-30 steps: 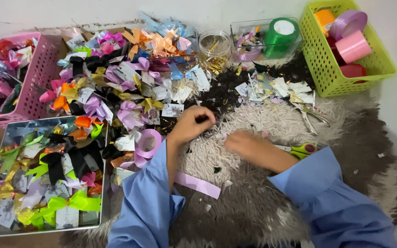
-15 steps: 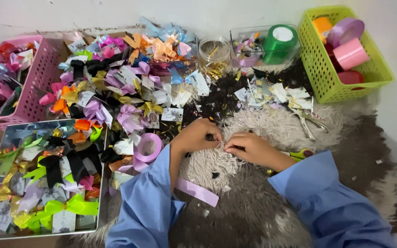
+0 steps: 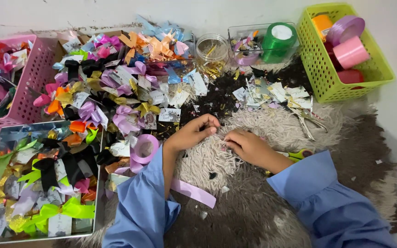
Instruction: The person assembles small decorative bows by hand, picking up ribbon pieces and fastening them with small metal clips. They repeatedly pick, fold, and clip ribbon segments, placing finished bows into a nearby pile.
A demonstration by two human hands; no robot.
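Pinching a tiny scrap (image 3: 224, 146) between left hand (image 3: 194, 133) and right hand (image 3: 249, 147), fingers together; apparently mid-assembly, lilac ribbon roll (image 3: 144, 148) just left.

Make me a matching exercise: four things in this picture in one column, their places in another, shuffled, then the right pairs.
1. green basket
2. pink basket
3. scissors
4. lilac ribbon roll

A. beside the left hand
B. far left
C. under the right forearm
D. top right

Pairs: 1-D, 2-B, 3-C, 4-A
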